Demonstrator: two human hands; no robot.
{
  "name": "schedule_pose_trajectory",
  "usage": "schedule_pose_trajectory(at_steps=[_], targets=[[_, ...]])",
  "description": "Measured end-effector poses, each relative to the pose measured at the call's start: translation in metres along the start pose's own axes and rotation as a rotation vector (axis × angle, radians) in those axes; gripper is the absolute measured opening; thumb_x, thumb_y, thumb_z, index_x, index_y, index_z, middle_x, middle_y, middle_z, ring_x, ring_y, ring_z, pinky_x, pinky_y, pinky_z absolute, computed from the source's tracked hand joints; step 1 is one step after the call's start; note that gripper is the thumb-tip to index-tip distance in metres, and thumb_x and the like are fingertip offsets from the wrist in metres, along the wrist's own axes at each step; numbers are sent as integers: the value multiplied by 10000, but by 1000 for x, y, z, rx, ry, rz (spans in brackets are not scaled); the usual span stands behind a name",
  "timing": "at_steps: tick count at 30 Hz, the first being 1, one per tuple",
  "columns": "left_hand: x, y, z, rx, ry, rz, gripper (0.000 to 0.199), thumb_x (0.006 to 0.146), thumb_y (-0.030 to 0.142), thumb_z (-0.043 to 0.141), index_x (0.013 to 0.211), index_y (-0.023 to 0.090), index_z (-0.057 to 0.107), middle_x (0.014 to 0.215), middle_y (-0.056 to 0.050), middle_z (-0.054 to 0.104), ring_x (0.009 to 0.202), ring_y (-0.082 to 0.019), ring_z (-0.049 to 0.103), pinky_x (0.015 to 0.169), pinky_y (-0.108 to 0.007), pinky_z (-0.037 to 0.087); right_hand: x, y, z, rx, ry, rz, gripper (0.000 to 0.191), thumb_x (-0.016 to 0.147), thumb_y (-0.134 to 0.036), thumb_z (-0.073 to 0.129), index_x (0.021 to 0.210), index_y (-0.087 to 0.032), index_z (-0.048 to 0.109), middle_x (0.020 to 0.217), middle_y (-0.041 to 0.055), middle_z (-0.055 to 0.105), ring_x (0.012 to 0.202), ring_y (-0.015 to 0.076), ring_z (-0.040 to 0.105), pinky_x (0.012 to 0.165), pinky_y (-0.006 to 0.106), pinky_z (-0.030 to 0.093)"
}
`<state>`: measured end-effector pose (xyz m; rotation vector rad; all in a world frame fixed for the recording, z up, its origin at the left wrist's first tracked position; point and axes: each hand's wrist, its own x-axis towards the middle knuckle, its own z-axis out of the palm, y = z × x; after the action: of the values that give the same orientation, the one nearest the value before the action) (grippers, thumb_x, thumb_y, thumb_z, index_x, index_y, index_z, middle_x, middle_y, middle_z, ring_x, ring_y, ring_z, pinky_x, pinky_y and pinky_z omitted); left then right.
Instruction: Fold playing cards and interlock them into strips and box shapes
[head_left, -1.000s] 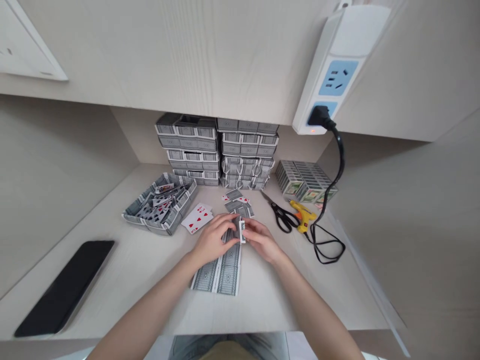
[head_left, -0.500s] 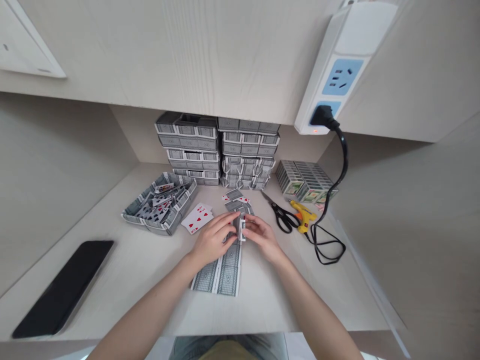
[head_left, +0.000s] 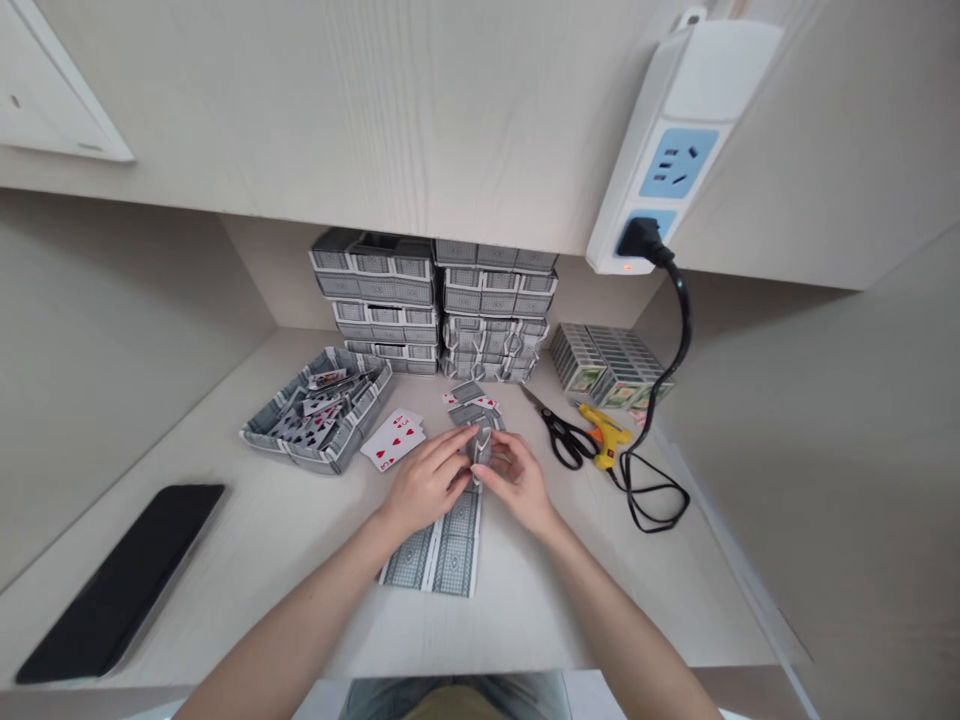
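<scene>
Between my two hands is a folded playing card [head_left: 481, 446], grey-backed with a white edge. My left hand [head_left: 431, 476] has its fingers closed on the card's left side. My right hand [head_left: 517, 482] pinches the right side between thumb and fingers. Under and in front of my hands lies a flat panel of joined playing cards [head_left: 454, 548], backs up; my left hand covers its far part. Just beyond my fingers, loose playing cards [head_left: 474, 404] lie in an overlapping heap. Left of them are face-up heart cards [head_left: 393, 440].
A card-built tray [head_left: 346, 440] with loose cards stands at left, near a black phone-like slab [head_left: 124, 575]. Stacked card boxes [head_left: 386, 290] line the back. At right are scissors [head_left: 568, 436], a yellow glue gun [head_left: 606, 434] with its cord [head_left: 677, 330], and card packs [head_left: 611, 365].
The folded card has turned between my fingers, its white strip now showing less upright. My right thumb has shifted left across it. The view has moved slightly.
</scene>
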<state>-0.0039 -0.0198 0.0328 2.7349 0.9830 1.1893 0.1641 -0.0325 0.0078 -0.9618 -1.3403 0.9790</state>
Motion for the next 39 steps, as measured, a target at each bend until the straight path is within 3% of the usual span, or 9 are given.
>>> schedule_pose_trajectory(at_steps=[10, 17, 23, 28, 31, 35, 39], targets=[[1, 4, -2, 25, -33, 2, 192, 761, 101, 480, 887, 194, 592, 1280, -68, 499, 1189, -213, 441, 941, -401, 430, 0, -2, 2, 72, -11, 130, 449, 624, -320, 723, 1026, -234, 540, 1005, 58, 545, 931, 190, 549, 817, 357, 486], [0, 7, -2, 0, -24, 51, 160, 788, 130, 470, 871, 186, 594, 1283, -61, 500, 1194, -211, 438, 946, -393, 419, -2, -19, 5, 176, -69, 149, 457, 638, -291, 713, 1054, -251, 526, 1109, 43, 582, 1045, 211, 530, 937, 400, 396], [3, 7, -7, -50, -44, 41, 154, 790, 153, 489, 902, 190, 587, 1256, -61, 526, 1182, -200, 447, 964, -378, 408, -1, -29, 5, 185, -69, 195, 443, 640, -279, 711, 1058, -249, 567, 1070, 37, 627, 980, 220, 576, 883, 370, 430], [5, 5, -8, -279, -33, -180, 177, 795, 172, 489, 953, 206, 560, 1244, -83, 505, 1174, -216, 443, 986, -430, 381, 1, -24, 2, 173, 11, 168, 571, 568, -264, 763, 1088, -223, 532, 1070, 67, 624, 1011, 234, 567, 913, 417, 412], [5, -1, -4, -647, -4, -439, 213, 819, 245, 478, 1024, 190, 501, 1071, -92, 575, 1020, -195, 552, 878, -400, 476, 0, -23, 1, 75, 28, 90, 592, 565, -260, 768, 1101, -222, 518, 1071, 69, 617, 1009, 230, 563, 939, 421, 388], [6, -6, -3, -1202, -172, -793, 306, 834, 371, 449, 1078, 186, 439, 936, -65, 599, 799, -162, 618, 668, -343, 553, -3, -27, 2, -93, -13, 22, 610, 562, -285, 770, 1119, -239, 527, 1102, 63, 590, 1028, 231, 541, 948, 407, 374], [7, -3, -6, -1436, -326, -936, 377, 780, 383, 547, 1096, 195, 460, 990, -77, 602, 709, -146, 624, 646, -368, 559, -5, -28, 2, -163, -62, -22, 597, 560, -300, 769, 1110, -247, 544, 1116, 61, 571, 1042, 233, 527, 937, 379, 380]])
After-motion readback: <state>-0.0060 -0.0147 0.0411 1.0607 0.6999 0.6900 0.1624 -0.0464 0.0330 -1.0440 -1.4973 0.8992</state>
